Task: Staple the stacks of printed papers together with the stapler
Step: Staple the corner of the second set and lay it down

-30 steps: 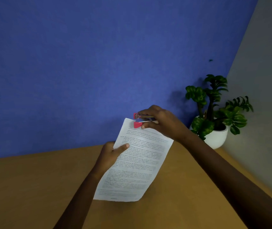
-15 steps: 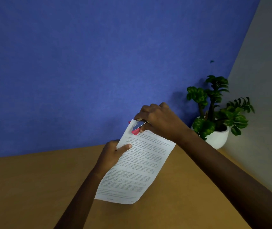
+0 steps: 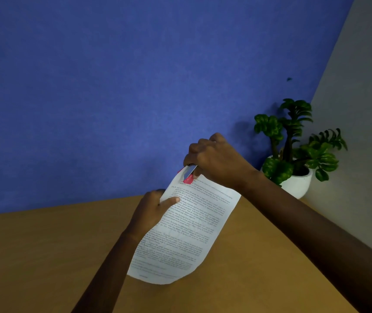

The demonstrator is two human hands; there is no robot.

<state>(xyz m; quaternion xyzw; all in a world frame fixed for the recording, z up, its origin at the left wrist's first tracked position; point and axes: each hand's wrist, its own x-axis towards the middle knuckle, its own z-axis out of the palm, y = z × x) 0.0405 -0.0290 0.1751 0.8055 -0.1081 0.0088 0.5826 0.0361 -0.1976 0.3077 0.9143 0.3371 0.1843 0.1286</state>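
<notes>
A stack of printed papers hangs in the air above the wooden table, curling at its lower end. My left hand pinches its left edge, thumb on the printed side. A small red and silver stapler sits over the top left corner of the papers. My right hand is closed around the stapler from above and hides most of it.
A green plant in a white pot stands at the back right corner of the table. A blue wall rises behind the table and a grey wall stands on the right.
My right hand has tilted the stapler down from level onto the top left corner of the papers and closed more tightly over it. The papers have curled slightly more.
</notes>
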